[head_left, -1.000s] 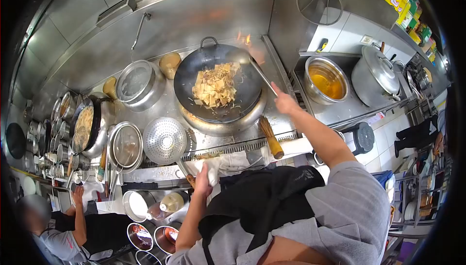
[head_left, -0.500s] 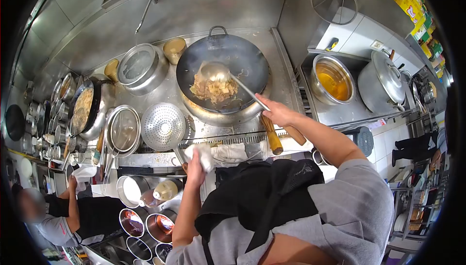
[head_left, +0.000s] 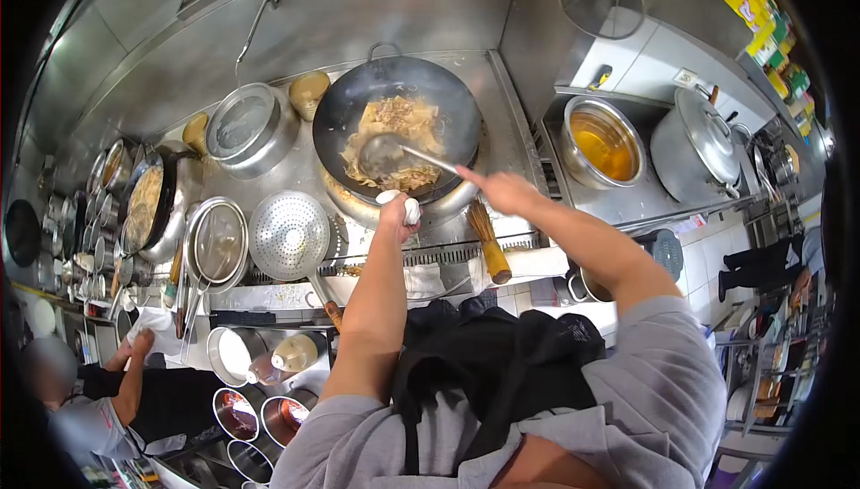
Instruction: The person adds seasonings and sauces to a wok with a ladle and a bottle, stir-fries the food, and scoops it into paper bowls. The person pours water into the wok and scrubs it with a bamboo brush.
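A black wok sits on the burner with sliced food spread over its inside. My right hand is closed around the long handle of a ladle, whose bowl rests among the food. My left hand is closed on a bunched white cloth at the wok's near rim. Any wok handle under the cloth is hidden. Left of the wok, a perforated skimmer lies across the stove front. A bamboo wok brush lies to the right of my left hand.
A lidded-looking steel pot stands left of the wok. On the right are a pot of amber liquid and a large covered pot. Sieves and sauce containers are at left. Another person works at lower left.
My left hand has moved with the cloth from beside the skimmer's handle to the wok's near rim. The ladle bowl has come lower in the wok, and the food is more spread out.
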`<action>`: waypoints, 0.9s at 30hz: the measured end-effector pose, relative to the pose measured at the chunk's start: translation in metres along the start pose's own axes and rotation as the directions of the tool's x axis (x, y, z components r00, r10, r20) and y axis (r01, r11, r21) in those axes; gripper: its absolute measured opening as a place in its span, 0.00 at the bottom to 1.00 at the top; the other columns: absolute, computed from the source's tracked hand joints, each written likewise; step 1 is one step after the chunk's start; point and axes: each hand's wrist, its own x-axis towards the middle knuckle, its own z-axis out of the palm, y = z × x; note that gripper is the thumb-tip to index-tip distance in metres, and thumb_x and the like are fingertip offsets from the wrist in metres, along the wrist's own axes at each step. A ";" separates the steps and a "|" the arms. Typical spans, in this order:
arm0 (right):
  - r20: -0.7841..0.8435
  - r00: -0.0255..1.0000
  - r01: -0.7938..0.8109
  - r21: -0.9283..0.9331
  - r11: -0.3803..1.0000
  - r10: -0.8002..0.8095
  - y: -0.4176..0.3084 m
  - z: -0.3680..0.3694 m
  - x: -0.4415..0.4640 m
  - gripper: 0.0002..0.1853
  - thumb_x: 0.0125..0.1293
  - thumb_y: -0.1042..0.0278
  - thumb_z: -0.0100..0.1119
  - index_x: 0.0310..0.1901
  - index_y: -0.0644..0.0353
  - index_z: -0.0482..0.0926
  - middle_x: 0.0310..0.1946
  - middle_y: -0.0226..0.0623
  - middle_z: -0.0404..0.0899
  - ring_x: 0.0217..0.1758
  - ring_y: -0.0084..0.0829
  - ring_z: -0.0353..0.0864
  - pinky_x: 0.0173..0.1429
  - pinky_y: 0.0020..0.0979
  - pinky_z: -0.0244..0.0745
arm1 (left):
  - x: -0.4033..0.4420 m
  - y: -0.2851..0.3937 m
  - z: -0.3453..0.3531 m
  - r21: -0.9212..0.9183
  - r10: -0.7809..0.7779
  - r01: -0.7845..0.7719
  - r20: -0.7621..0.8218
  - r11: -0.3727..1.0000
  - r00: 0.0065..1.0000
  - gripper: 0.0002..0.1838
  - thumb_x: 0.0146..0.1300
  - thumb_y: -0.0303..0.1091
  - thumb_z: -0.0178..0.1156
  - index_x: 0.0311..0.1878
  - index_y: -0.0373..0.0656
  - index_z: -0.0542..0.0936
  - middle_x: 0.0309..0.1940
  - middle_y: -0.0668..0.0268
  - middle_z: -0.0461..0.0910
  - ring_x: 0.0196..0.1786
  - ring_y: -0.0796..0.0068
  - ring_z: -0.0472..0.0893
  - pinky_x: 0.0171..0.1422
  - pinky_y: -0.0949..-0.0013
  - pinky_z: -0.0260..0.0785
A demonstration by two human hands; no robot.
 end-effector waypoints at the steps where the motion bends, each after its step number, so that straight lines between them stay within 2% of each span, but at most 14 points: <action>1: -0.096 0.994 -0.049 -0.002 0.999 0.049 0.010 0.004 0.023 0.47 0.62 0.79 0.48 0.79 0.27 0.42 0.44 0.51 0.83 0.46 0.49 0.85 0.49 0.49 0.79 | -0.010 -0.001 0.009 -0.007 -0.007 0.007 -0.047 1.000 0.999 0.06 0.68 0.39 0.55 0.41 0.49 0.74 0.24 0.66 0.77 0.24 0.68 0.78 0.24 0.62 0.66; 3: -0.190 0.976 -0.106 0.017 0.994 0.107 0.022 0.004 0.021 0.47 0.63 0.78 0.49 0.78 0.25 0.44 0.44 0.51 0.82 0.46 0.49 0.85 0.50 0.49 0.79 | -0.051 -0.012 0.016 -0.161 0.169 -0.172 -0.029 0.972 0.985 0.08 0.69 0.39 0.53 0.35 0.47 0.74 0.23 0.65 0.77 0.23 0.68 0.78 0.21 0.63 0.65; 5: -0.105 0.985 -0.140 0.013 0.990 0.140 0.028 -0.019 -0.033 0.45 0.64 0.77 0.47 0.78 0.25 0.46 0.43 0.51 0.82 0.46 0.49 0.85 0.51 0.49 0.79 | -0.115 -0.022 0.014 -0.239 0.139 -0.166 -0.125 0.957 0.982 0.06 0.70 0.38 0.53 0.38 0.48 0.75 0.23 0.66 0.77 0.22 0.68 0.77 0.19 0.62 0.66; 6: -0.009 0.988 -0.154 -0.011 0.988 0.154 0.024 -0.038 -0.071 0.45 0.64 0.77 0.47 0.78 0.24 0.47 0.44 0.51 0.82 0.47 0.49 0.85 0.52 0.48 0.78 | -0.112 -0.050 -0.011 -0.280 0.155 -0.158 -0.035 0.947 0.987 0.09 0.72 0.42 0.51 0.46 0.48 0.74 0.29 0.64 0.80 0.28 0.68 0.80 0.24 0.64 0.70; 8: 0.095 0.981 -0.164 -0.041 0.986 0.167 0.020 -0.054 -0.103 0.45 0.64 0.77 0.47 0.77 0.23 0.47 0.44 0.51 0.82 0.47 0.49 0.84 0.53 0.48 0.78 | -0.149 -0.052 -0.007 -0.205 0.139 -0.131 0.026 0.970 0.990 0.08 0.71 0.41 0.51 0.46 0.49 0.74 0.27 0.64 0.80 0.26 0.68 0.80 0.22 0.66 0.67; 10: 0.141 0.990 -0.013 0.005 1.000 0.012 0.020 -0.046 -0.113 0.46 0.63 0.78 0.48 0.77 0.22 0.47 0.45 0.50 0.82 0.48 0.49 0.84 0.53 0.47 0.78 | -0.146 -0.041 0.003 -0.200 0.104 -0.101 0.005 0.975 0.995 0.08 0.71 0.42 0.52 0.45 0.50 0.74 0.27 0.65 0.80 0.27 0.68 0.80 0.23 0.68 0.68; 13: 0.001 1.000 -0.006 0.031 0.999 0.006 0.003 -0.022 -0.052 0.45 0.63 0.78 0.47 0.77 0.22 0.48 0.46 0.48 0.83 0.49 0.48 0.84 0.54 0.46 0.78 | -0.084 -0.008 0.022 -0.144 0.056 -0.055 0.004 0.988 0.998 0.09 0.73 0.43 0.52 0.42 0.49 0.75 0.29 0.66 0.80 0.31 0.68 0.81 0.30 0.67 0.76; 15: -0.096 0.995 -0.020 0.037 0.999 0.023 0.004 -0.009 -0.026 0.45 0.64 0.78 0.45 0.77 0.22 0.48 0.47 0.47 0.83 0.50 0.47 0.84 0.55 0.46 0.78 | -0.080 -0.030 0.018 -0.177 0.146 -0.156 -0.068 0.972 0.987 0.10 0.74 0.43 0.51 0.44 0.48 0.75 0.29 0.66 0.80 0.29 0.68 0.81 0.29 0.66 0.76; 16: -0.149 0.986 -0.065 0.044 0.997 0.071 0.006 -0.005 -0.021 0.45 0.63 0.79 0.45 0.77 0.21 0.48 0.46 0.47 0.83 0.50 0.47 0.84 0.55 0.45 0.79 | -0.070 -0.055 -0.004 -0.196 0.171 -0.161 0.034 0.967 0.985 0.09 0.73 0.42 0.51 0.45 0.49 0.74 0.29 0.65 0.79 0.27 0.68 0.80 0.28 0.64 0.75; 17: -0.193 0.974 -0.110 0.062 0.992 0.120 0.006 0.000 -0.019 0.45 0.63 0.79 0.46 0.77 0.21 0.48 0.46 0.46 0.84 0.50 0.46 0.84 0.55 0.45 0.79 | -0.084 -0.077 -0.014 -0.223 0.180 -0.177 -0.006 0.959 0.984 0.08 0.73 0.40 0.51 0.46 0.49 0.73 0.28 0.65 0.78 0.26 0.67 0.79 0.25 0.63 0.72; 19: -0.211 0.972 -0.098 0.049 0.994 0.107 0.008 -0.021 -0.065 0.48 0.61 0.80 0.48 0.77 0.22 0.48 0.44 0.46 0.84 0.47 0.46 0.85 0.52 0.46 0.79 | -0.119 -0.113 -0.038 -0.185 0.185 -0.185 -0.014 0.965 0.983 0.06 0.72 0.38 0.50 0.46 0.50 0.73 0.28 0.66 0.78 0.26 0.68 0.78 0.23 0.63 0.69; 21: 0.017 0.987 -0.159 0.002 0.987 0.159 0.006 -0.038 -0.110 0.49 0.60 0.81 0.49 0.78 0.23 0.47 0.43 0.47 0.84 0.43 0.46 0.85 0.49 0.46 0.79 | -0.158 -0.098 -0.027 -0.245 0.130 -0.125 0.002 0.961 0.992 0.05 0.71 0.38 0.52 0.46 0.51 0.73 0.28 0.66 0.78 0.26 0.69 0.78 0.24 0.63 0.68; 25: 0.059 0.995 -0.078 0.001 0.997 0.078 0.016 -0.016 -0.119 0.48 0.61 0.81 0.47 0.78 0.24 0.47 0.41 0.51 0.83 0.41 0.46 0.85 0.47 0.47 0.78 | -0.112 -0.022 0.011 -0.209 0.110 -0.091 0.082 0.974 0.991 0.10 0.72 0.43 0.54 0.47 0.48 0.74 0.33 0.66 0.80 0.31 0.70 0.80 0.31 0.67 0.74; 27: 0.053 0.997 -0.054 0.119 0.991 0.048 0.015 -0.010 -0.094 0.47 0.62 0.81 0.46 0.78 0.23 0.47 0.41 0.50 0.83 0.43 0.46 0.85 0.48 0.46 0.79 | -0.084 -0.004 0.027 -0.205 0.071 -0.067 0.011 0.976 0.997 0.12 0.74 0.45 0.53 0.47 0.46 0.74 0.35 0.65 0.80 0.32 0.69 0.80 0.34 0.67 0.76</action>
